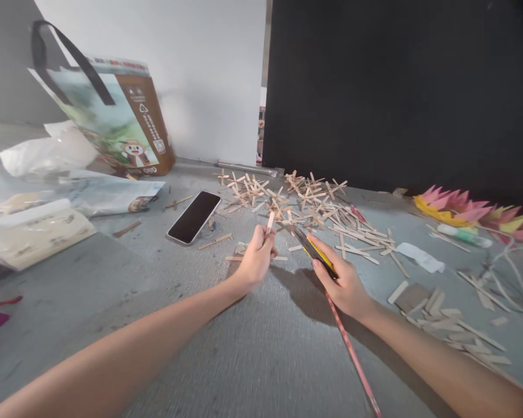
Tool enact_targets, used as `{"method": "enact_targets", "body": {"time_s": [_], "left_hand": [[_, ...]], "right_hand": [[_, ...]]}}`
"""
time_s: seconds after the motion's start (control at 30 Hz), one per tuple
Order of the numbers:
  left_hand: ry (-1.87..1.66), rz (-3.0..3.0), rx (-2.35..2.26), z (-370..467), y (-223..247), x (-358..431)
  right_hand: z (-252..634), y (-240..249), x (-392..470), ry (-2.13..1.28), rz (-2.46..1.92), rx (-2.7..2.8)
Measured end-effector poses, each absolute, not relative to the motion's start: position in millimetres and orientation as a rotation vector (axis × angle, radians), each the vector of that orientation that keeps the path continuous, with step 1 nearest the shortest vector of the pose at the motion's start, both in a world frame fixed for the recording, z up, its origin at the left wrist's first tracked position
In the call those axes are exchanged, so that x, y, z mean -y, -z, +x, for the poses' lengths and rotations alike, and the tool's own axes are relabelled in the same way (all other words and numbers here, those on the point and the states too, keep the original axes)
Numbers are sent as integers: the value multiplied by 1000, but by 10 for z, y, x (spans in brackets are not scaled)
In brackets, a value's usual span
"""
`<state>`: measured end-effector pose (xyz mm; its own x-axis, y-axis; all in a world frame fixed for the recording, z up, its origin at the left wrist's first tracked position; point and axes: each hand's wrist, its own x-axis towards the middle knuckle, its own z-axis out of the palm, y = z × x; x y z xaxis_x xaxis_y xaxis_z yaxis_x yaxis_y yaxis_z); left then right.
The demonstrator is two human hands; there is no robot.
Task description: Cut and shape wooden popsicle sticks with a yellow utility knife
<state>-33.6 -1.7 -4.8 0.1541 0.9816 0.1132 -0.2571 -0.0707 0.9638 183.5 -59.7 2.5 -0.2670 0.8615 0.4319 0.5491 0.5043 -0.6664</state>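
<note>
My left hand [258, 254] is closed around a small wooden stick [271, 222], whose top end points up from the fingers. In my right hand [342, 281] is a yellow and black utility knife [320, 255], its tip angled up and left toward the stick. A gap separates the two hands. Beyond them lies a pile of wooden sticks [307, 200], many crossed over each other. A pink pencil-like rod [351, 351] lies on the grey table [209, 360], its upper end beneath my right hand.
A phone [194, 217] lies left of my left hand. Farther left are a printed bag [126, 122] and plastic packaging [35, 232]. At the right are loose sticks [457, 331], a white cord [516, 278], a glue-like tube [464, 236] and pink-yellow paper shapes [453, 209].
</note>
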Motion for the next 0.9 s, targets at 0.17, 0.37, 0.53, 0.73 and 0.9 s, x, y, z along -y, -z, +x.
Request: {"method": "enact_targets", "body": {"time_s": [0.17, 0.37, 0.53, 0.73, 0.9], "left_hand": [[-1227, 1110, -874, -336, 66, 22], [-1188, 1216, -897, -353, 55, 41], [-1196, 1228, -903, -354, 18, 53], [-1154, 1309, -910, -367, -11, 70], [-1121, 1242, -922, -357, -12, 73]], "right_hand": [[1839, -16, 601, -523, -1161, 1954], [1833, -28, 618, -529, -1191, 1954], [1837, -19, 615, -524, -1175, 1959], [1828, -16, 613, -481, -1159, 1973], [1794, -44, 600, -410, -1066, 2024]]}}
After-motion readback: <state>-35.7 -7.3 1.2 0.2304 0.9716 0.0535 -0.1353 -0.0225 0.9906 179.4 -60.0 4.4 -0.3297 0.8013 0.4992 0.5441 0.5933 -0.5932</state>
